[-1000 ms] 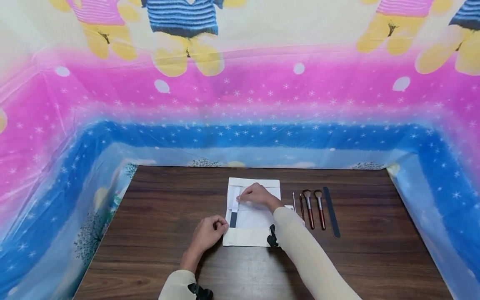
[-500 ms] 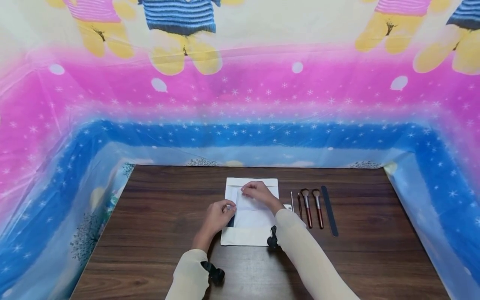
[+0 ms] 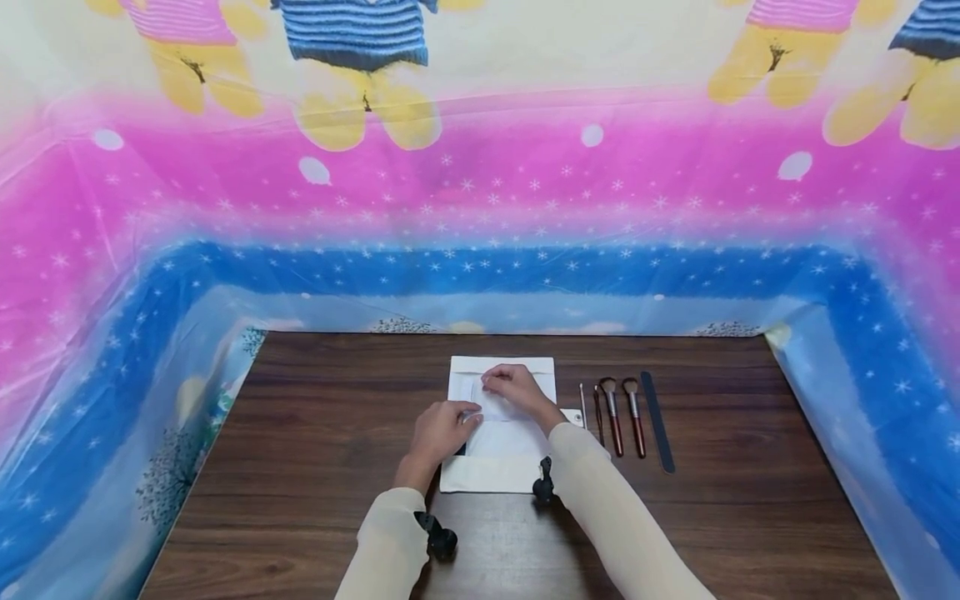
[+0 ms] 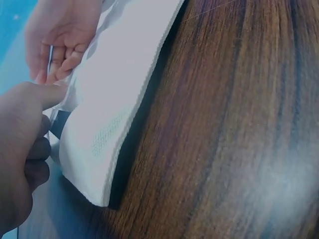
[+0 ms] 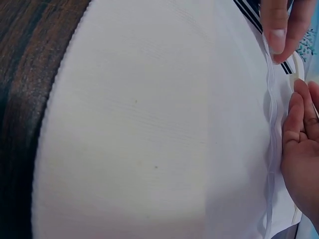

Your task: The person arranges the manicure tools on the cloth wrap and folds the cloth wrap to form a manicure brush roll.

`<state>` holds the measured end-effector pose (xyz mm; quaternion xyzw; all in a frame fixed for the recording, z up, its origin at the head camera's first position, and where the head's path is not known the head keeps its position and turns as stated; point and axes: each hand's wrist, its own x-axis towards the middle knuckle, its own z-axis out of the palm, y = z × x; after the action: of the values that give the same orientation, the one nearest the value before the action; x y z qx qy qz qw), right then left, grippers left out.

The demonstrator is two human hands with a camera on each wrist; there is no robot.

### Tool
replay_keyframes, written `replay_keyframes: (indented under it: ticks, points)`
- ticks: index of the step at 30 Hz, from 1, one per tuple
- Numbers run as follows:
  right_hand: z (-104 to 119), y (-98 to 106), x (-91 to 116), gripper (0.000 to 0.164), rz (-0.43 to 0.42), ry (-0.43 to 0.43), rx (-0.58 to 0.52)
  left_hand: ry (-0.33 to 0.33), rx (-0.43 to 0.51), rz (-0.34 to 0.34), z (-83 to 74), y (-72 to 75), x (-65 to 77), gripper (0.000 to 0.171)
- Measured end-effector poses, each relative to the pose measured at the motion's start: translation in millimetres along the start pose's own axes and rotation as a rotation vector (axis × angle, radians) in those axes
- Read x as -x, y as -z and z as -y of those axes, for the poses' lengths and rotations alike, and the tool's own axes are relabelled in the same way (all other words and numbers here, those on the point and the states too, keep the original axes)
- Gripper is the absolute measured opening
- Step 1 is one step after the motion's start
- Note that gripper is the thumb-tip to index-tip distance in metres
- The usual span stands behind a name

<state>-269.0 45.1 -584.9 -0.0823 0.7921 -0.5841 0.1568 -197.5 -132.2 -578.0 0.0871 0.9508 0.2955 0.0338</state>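
Observation:
A white cloth case (image 3: 498, 475) lies unfolded on the table. Over its upper left part my right hand (image 3: 519, 390) pinches a thin metallic rod (image 4: 50, 54), mostly hidden by the fingers. Just below and left of it, my left hand (image 3: 441, 433) has its thumb and index finger at a whitish elastic band (image 5: 272, 109), which they appear to pinch; the other fingers are curled. A flat dark strip (image 4: 60, 123) sits in the case's left pocket, partly covered by my left hand in the head view.
Right of the case lie two makeup brushes (image 3: 612, 417), a slim silver tool (image 3: 582, 404), a thin dark-handled tool (image 3: 599, 415) and a long dark nail file (image 3: 658, 423). A snap flap (image 3: 575, 417) sticks out of the case. Patterned cloth (image 3: 480, 271) walls the table's back and sides.
My left hand has moved up and right from the case's left edge to the elastic band beside my right hand. My right hand has shifted slightly up and stays over the case.

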Motion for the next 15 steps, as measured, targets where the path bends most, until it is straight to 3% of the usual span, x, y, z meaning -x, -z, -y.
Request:
replay_keyframes:
  ticks: [5,15]
  points:
    - [-0.3,-0.8,0.4,0.025,-0.013,0.012,-0.015,0.000,0.015,0.000,0.9,-3.4,-2.2,0.018]
    - [-2.9,-3.0,-0.1,0.023,-0.020,0.025,-0.034,0.065,0.100,-0.055,3.5,-8.8,-1.9,0.008]
